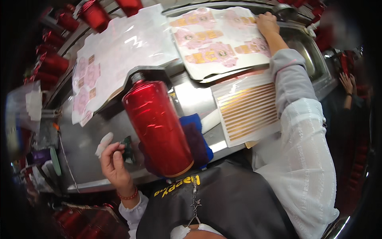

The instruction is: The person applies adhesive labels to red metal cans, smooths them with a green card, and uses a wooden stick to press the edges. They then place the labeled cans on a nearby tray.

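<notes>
A shiny red bottle (pixel 157 123) with a dark neck lies tilted in front of me, its base toward my apron. To its left my left hand (pixel 115 165) is raised palm up with curled fingers, a crumpled white wad (pixel 105 142) at the fingertips. My right arm reaches far forward. At the back right, my right hand (pixel 268 24) is closed on the far corner of a sheet of pink and gold decals (pixel 207 40). Its fingertips are partly hidden. Neither hand touches the bottle.
Blue and purple cloths (pixel 199 137) lie under the bottle on the metal table (pixel 89 139). A gold-striped sheet (pixel 248 111) lies right, another large decal sheet (pixel 123 47) back left. A metal basin (pixel 300 51) is at right. Red vessels (pixel 49 65) stand left; another person's hands (pixel 347 83) show far right.
</notes>
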The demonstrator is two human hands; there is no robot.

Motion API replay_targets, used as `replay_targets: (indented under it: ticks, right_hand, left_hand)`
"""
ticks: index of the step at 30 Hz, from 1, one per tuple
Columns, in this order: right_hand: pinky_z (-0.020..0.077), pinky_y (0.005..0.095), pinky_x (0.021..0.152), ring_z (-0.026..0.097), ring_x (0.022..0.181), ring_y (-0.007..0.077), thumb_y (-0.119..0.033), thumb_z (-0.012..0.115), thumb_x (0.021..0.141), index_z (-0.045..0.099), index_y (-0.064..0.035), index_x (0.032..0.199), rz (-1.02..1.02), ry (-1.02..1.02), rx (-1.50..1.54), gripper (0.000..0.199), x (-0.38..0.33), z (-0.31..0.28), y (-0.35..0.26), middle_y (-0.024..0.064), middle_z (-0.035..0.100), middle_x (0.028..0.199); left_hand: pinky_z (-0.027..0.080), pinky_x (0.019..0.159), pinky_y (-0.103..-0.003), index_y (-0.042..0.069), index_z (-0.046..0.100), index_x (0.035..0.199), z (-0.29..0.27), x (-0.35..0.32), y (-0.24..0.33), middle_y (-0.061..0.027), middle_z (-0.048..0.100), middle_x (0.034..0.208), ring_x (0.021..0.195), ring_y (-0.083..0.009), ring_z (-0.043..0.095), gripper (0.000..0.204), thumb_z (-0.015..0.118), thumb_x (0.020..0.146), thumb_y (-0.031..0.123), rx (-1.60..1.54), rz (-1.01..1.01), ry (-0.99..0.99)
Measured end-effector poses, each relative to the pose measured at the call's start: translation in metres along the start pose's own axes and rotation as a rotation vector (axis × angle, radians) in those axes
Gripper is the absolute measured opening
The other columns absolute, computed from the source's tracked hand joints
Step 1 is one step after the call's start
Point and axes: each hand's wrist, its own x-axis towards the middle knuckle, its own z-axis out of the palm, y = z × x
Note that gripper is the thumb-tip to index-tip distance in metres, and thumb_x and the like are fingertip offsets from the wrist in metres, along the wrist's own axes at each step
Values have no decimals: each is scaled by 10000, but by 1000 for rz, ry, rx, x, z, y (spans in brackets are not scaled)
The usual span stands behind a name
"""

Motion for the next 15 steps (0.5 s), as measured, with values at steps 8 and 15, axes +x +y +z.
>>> replay_targets:
  ticks: [8,15]
  right_hand:
    - [518,438,910,593,1128,343,-200,697,939,669,-31,1001,-769,381,248,182,-21,-87,-10,104,627,1179]
    - [500,337,872,608,1051,274,-74,675,972,590,-8,941,-1233,157,441,113,-145,-301,-75,107,595,1219]
  left_hand:
    - [508,870,-293,-15,685,1143,21,1,7,-108,665,1131,950,-154,645,192,603,1018,105,-7,28,-97]
    - [436,820,-195,-14,601,1301,25,8,11,-55,659,1122,965,-59,570,284,563,1063,138,-148,109,-182]
